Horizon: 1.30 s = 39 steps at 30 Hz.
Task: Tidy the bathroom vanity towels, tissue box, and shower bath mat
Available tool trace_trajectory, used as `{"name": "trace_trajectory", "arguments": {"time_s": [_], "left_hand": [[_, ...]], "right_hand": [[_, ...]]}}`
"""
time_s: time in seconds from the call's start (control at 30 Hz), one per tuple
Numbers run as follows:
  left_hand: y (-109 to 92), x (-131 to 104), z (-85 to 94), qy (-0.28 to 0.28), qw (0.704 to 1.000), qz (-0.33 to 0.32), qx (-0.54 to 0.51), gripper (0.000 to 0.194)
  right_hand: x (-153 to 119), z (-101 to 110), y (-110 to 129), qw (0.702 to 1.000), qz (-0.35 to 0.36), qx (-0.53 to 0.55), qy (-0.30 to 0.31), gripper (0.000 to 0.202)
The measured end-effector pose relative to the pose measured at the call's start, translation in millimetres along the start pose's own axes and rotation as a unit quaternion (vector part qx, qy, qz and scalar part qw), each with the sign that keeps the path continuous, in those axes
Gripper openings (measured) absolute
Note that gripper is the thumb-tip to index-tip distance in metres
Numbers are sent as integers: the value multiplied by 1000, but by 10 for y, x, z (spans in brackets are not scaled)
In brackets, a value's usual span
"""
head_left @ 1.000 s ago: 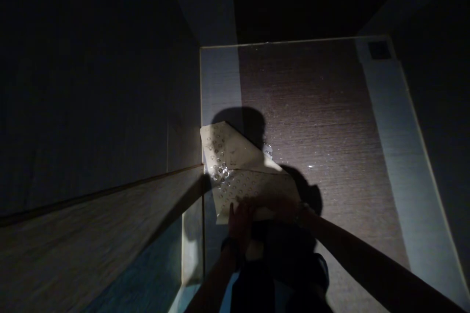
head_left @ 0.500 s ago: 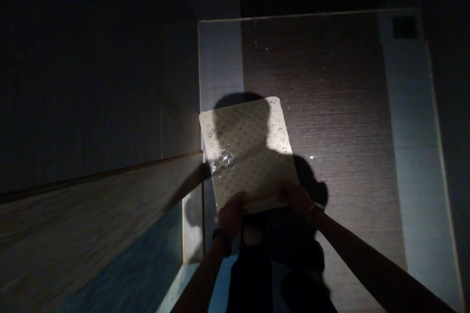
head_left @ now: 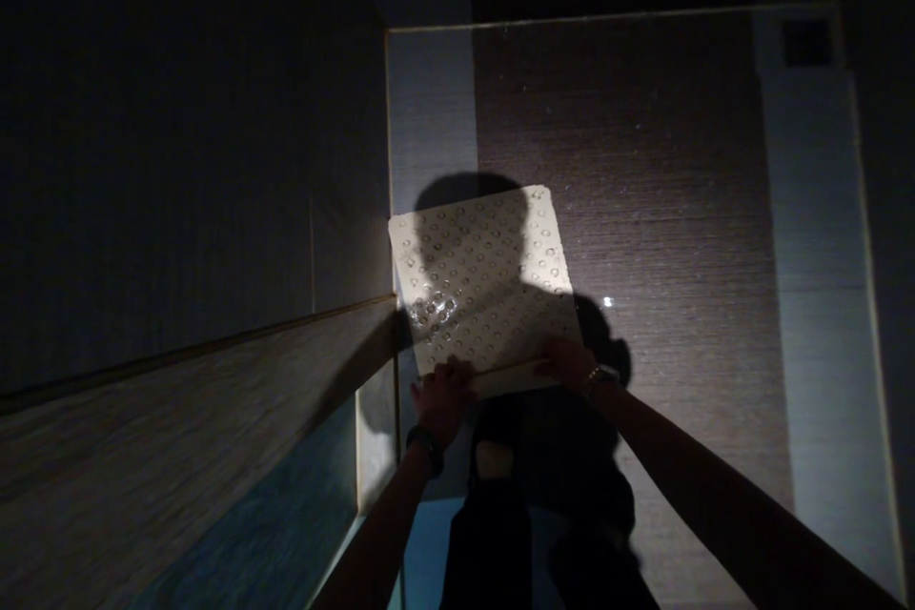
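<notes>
A cream rubber mat [head_left: 482, 281] dotted with small round suction cups lies flat on the dark, wet floor [head_left: 643, 191], its left edge against the wall. My left hand [head_left: 441, 393] grips the mat's near left edge and wears a dark wristband. My right hand [head_left: 568, 364] holds the near right edge, with a watch on the wrist. The near edge is slightly curled up under my fingers. My head's shadow falls across the mat.
A dark wood-grain wall [head_left: 193, 210] with a ledge [head_left: 214, 343] rises on the left. A pale strip [head_left: 815, 257] and a small dark square drain [head_left: 806, 42] lie at the far right. My dark-clothed legs [head_left: 529, 515] stand just behind the mat. Light is dim.
The mat was folded over on itself with a corner turned down; it is now spread out flat. Both hands have shifted to its near edge.
</notes>
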<state>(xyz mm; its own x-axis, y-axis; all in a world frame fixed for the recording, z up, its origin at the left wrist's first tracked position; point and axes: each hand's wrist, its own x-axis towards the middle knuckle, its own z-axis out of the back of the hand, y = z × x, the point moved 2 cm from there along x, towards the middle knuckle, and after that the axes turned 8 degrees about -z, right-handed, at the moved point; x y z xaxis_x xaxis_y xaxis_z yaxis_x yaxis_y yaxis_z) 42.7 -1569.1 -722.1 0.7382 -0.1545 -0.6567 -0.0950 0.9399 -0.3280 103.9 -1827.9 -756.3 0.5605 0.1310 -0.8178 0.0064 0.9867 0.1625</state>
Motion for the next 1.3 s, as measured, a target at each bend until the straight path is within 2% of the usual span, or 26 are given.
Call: {"name": "trace_trajectory", "arguments": {"time_s": [0.1, 0.2, 0.27, 0.3, 0.37, 0.47, 0.53, 0.6, 0.67, 0.77, 0.87, 0.93, 1.0, 1.07, 1.13, 1.23, 1.3], "left_hand": [[18, 131, 37, -9, 1000, -16, 10, 34], [24, 206, 77, -9, 999, -36, 13, 31], [8, 162, 89, -9, 999, -29, 17, 32], [-3, 110, 84, -13, 1000, -16, 21, 37], [-29, -27, 63, -38, 999, 9, 37, 49], [-63, -148, 49, -75, 995, -14, 68, 62], [-59, -61, 111, -72, 994, -40, 74, 63], [-32, 159, 264, -70, 994, -41, 73, 64], [-3, 424, 486, -89, 993, -37, 72, 65], [9, 714, 778, -104, 992, -41, 56, 69], [-18, 790, 884, -110, 992, -41, 55, 69], [-43, 749, 857, -126, 989, -36, 62, 63], [-79, 656, 755, -122, 990, -43, 58, 61], [-142, 515, 579, -90, 992, -73, 43, 61], [-230, 338, 358, -50, 994, -93, 24, 62], [-352, 107, 80, -28, 998, -58, 9, 62], [-399, 69, 5, -40, 999, -30, 8, 57]], "right_hand": [[-423, -187, 69, 997, 11, -16, -76, 44], [-905, -603, 175, 973, 108, -42, -199, 61], [-986, -816, 252, 956, 163, -53, -238, 66], [-919, -846, 292, 955, 171, -56, -235, 67], [-604, -701, 380, 961, 163, -52, -215, 65], [31, -107, 519, 967, 140, -24, -210, 61], [323, 305, 599, 961, 138, -12, -241, 59], [414, 557, 660, 948, 161, -14, -276, 55], [365, 627, 692, 939, 193, -28, -283, 58], [302, 615, 723, 948, 198, -48, -244, 70], [376, 743, 800, 962, 146, -39, -227, 49], [397, 844, 835, 967, 129, -31, -216, 39], [308, 833, 797, 973, 133, -31, -186, 37], [112, 667, 660, 981, 128, -32, -143, 38], [-106, 405, 451, 989, 104, -31, -101, 40], [-287, 74, 142, 997, 57, -19, -57, 40], [-307, -27, 21, 998, 36, -4, -50, 48]]}}
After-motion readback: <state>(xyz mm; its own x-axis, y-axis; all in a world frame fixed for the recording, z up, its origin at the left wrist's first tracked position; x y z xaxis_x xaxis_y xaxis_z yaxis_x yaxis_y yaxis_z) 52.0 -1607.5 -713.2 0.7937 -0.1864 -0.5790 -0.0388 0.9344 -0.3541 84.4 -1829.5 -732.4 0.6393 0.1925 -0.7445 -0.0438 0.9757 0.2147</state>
